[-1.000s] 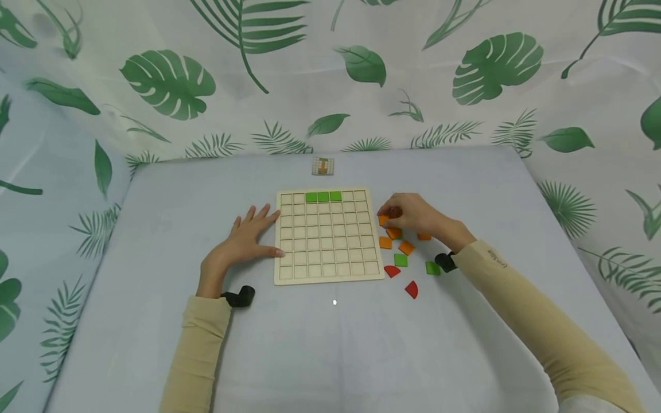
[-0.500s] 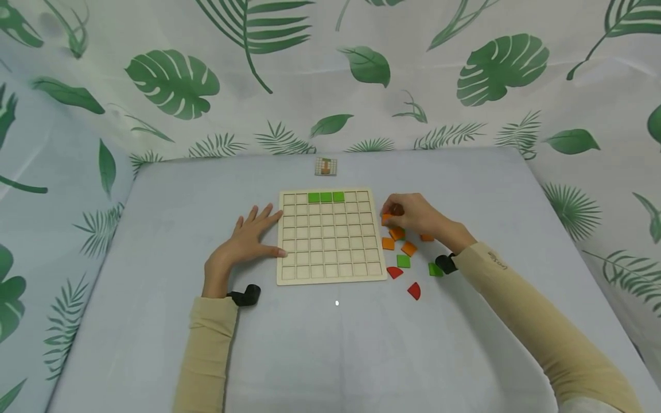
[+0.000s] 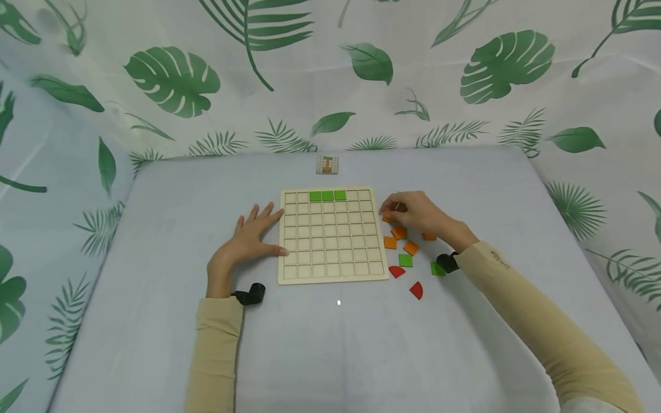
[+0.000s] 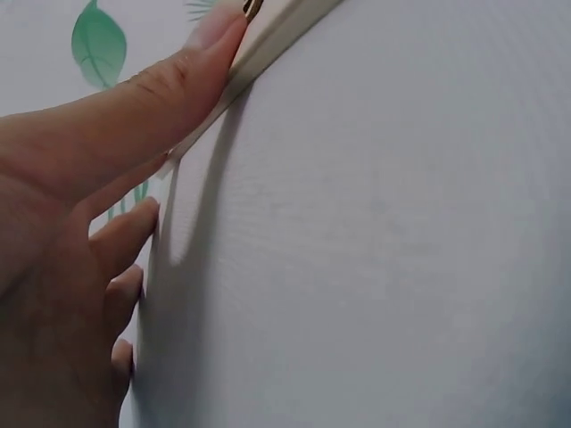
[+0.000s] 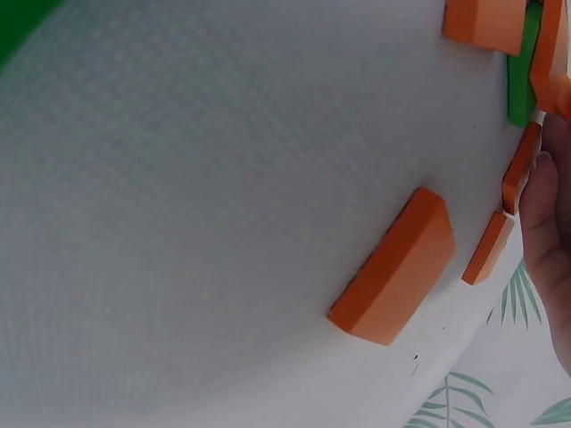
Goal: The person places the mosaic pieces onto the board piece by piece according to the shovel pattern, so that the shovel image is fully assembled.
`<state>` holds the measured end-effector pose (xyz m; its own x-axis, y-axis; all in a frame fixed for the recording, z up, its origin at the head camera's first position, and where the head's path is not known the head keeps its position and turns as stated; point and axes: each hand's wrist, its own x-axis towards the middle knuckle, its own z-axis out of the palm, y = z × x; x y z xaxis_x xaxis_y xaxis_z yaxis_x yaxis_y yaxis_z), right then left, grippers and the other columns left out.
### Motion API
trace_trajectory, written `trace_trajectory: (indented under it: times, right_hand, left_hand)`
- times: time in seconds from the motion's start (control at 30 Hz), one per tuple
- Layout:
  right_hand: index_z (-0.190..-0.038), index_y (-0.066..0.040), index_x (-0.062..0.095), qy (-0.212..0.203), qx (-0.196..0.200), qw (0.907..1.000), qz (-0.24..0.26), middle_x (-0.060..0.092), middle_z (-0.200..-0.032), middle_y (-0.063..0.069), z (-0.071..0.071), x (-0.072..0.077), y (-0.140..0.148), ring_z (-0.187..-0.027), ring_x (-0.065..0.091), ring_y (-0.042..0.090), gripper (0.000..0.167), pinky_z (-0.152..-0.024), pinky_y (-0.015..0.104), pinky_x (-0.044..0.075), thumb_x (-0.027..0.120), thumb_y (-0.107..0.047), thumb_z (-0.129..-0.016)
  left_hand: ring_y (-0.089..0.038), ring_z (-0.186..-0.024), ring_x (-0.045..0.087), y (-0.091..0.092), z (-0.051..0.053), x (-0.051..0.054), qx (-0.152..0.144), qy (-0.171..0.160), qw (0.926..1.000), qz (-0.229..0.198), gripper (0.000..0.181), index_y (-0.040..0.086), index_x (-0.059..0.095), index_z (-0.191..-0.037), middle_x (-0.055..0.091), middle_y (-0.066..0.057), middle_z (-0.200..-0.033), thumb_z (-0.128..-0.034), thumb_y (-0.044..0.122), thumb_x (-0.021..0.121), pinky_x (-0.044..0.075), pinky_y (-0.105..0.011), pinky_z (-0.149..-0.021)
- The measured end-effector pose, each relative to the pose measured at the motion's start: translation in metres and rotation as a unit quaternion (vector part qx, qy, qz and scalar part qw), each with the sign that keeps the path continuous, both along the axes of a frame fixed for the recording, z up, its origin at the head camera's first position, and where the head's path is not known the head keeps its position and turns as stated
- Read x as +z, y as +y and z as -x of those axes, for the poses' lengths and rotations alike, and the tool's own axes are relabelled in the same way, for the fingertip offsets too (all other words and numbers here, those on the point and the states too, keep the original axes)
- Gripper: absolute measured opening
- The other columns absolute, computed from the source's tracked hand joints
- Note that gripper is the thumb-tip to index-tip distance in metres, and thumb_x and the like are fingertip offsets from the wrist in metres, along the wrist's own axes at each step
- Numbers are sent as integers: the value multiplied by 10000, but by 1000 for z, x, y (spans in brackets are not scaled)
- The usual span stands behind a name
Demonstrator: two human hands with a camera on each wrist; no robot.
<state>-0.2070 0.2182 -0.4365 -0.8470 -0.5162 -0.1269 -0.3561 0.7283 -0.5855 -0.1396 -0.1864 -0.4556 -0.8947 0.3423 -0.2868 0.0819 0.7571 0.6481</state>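
Note:
My left hand [image 3: 248, 238] lies with fingers spread at the left edge of a pale wooden grid board [image 3: 334, 282], thumb and index finger touching it. The left wrist view shows the thumb of that hand [image 4: 98, 152] on the board's rim [image 4: 281, 43]. Three green squares [image 3: 327, 196] sit side by side in the board's far row. Just off the board's right side, my right hand [image 3: 420, 213] pinches an orange piece [image 3: 387, 218], partly hidden by the fingers. In the right wrist view only part of this hand [image 5: 549, 227] shows, beside orange pieces [image 5: 397, 267].
Right of the board lie loose orange pieces [image 3: 411, 248], green squares [image 3: 405, 260] and two red quarter-round pieces [image 3: 416, 290]. A small patterned card [image 3: 327, 164] rests beyond the board. Leaf-printed cloth [image 3: 289, 69] hangs behind the table.
The head view has shifted slightly. Both hands stay nearly in place, and less of the orange piece shows under my right fingers.

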Motion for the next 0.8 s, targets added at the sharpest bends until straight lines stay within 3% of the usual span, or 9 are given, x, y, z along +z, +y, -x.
trace_trajectory:
  times: [0.3,0.57,0.8]
  right_hand:
    - [-1142,-67,736,-118,-290,9995,-25,735,-1062,122,0,3,0,-881,668,245,165,-816,387,563,648,-111,-1011]
    - [-1176,-83,726,-257,-499,9982,203,716,-1106,119,2,5,-4,-945,664,258,190,-841,391,550,630,-162,-1032]
    - [-1210,-93,720,-626,-623,9952,430,709,-1148,124,3,9,-12,-977,674,271,220,-828,351,568,648,-166,-1015]
  left_hand:
    - [-350,-1600,-122,0,-1,-5,-107,125,9999,-9,1000,158,249,-1651,54,-107,-1742,-866,438,802,-147,-582,-1258]
    - [-357,-1600,-119,-2,-2,-3,-105,103,9999,-40,997,144,243,-1651,56,-119,-1741,-874,418,803,-145,-589,-1257]
    - [-393,-1590,-130,0,1,-3,-166,109,9998,-29,986,107,225,-1649,57,-149,-1735,-892,382,794,-168,-605,-1243]
